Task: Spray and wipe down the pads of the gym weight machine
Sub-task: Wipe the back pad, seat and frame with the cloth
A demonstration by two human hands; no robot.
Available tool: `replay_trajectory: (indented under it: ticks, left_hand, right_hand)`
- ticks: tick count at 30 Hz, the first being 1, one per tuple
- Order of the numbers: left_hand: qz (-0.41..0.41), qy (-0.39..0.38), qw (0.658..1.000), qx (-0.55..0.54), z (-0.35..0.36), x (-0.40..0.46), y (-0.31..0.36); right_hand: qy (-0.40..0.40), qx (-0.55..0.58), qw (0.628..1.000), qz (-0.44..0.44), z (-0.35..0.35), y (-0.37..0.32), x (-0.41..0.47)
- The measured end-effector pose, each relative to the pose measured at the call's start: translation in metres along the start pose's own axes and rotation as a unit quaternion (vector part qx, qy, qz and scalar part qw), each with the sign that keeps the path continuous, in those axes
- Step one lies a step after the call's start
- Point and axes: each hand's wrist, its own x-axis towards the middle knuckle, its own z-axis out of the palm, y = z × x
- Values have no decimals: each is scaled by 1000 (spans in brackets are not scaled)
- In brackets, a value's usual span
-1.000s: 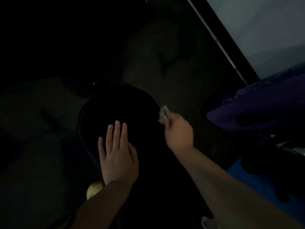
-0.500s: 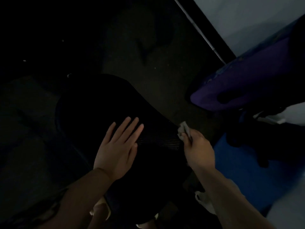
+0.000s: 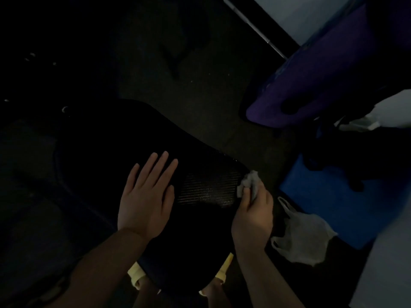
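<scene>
black pad (image 3: pixel 106 156) mostly lost in darkness; left hand (image 3: pixel 145 196) flat, right hand (image 3: pixel 253 215) fingers pinch cloth (image 3: pixel 249 182).

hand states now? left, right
Left hand: open, fingers straight, flat on the black pad.
Right hand: closed, gripping a crumpled wipe at the pad's edge.

Dim room: dark floor (image 3: pixel 200 90), pale wall (image 3: pixel 295 14) upper right, blue mat (image 3: pixel 329 196) at right.
</scene>
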Motion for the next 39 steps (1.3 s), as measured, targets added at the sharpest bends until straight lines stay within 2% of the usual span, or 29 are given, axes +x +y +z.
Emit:
replay_trajectory:
  ticks: [2, 5, 6, 8, 9, 11, 13, 15, 18, 23, 28, 32, 35, 38, 39]
  left_hand:
    - [-3, 2, 1000, -3, 1, 0, 0]
    - [-5, 3, 1000, -7, 2, 0, -2]
    - [-3, 4, 1000, -9, 2, 1, -1]
    - [-7, 8, 1000, -6, 4, 0, 1]
    - [-32, 15, 999, -7, 5, -2, 1]
    - [-156, 47, 986, -21, 2, -2, -8]
    - [-293, 83, 951, -42, -6, 3, -29]
    - [-363, 97, 925, -56, -12, 8, -51]
    - [-372, 112, 920, -43, -12, 12, -60]
    - [-370, 129, 919, -43, -5, 11, -63]
    - [-361, 136, 921, -47, -4, 10, -64]
    - [-359, 143, 921, -49, -3, 11, -66]
    - [-357, 155, 920, -46, -2, 11, -66]
    - [-360, 191, 911, -66, -1, 11, -66]
    - [-368, 207, 903, -79, 0, 9, -66]
  right_hand:
    - [-23, 9, 998, 65, 5, -11, 28]
    - [-96, -56, 991, 76, 10, -44, 71]
    - [-143, -77, 985, 54, 17, -61, 78]
    - [-216, -143, 964, -59, 31, -88, 79]
    - [-232, -150, 955, -112, 35, -92, 78]
    - [-262, -127, 944, -155, 27, -85, 77]
    - [-298, -101, 944, -101, 11, -72, 78]
    - [-293, -124, 946, -59, 5, -74, 82]
    - [-271, -180, 941, -89, 37, -115, 80]
    - [-293, -128, 930, -183, 113, -196, 74]
    - [-392, -53, 898, -190, 106, -189, 90]
    - [-404, -127, 886, -187, 113, -219, 96]
    - [-395, -170, 840, -330, 147, -258, 74]
    - [-316, -232, 766, -510, 177, -268, 39]
    - [-315, -238, 739, -546, 178, -267, 33]
